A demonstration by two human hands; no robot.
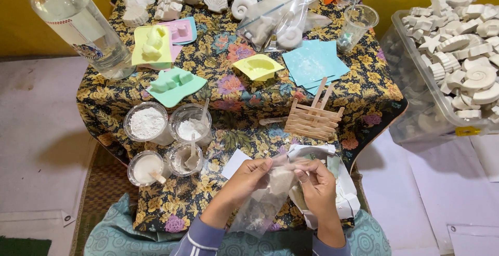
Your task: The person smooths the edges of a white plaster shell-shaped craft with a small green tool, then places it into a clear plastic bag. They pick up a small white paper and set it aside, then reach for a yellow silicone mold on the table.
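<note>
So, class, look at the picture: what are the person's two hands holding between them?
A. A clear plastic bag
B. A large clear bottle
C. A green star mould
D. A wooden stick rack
A: the left hand and right hand pinch the top of a clear plastic bag that hangs down over the person's lap.

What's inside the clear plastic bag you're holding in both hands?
The clear plastic bag shows a pale, whitish lump in its upper part and white powdery residue lower down. The fingers cover the bag's mouth, so the lump's shape is unclear.
</note>
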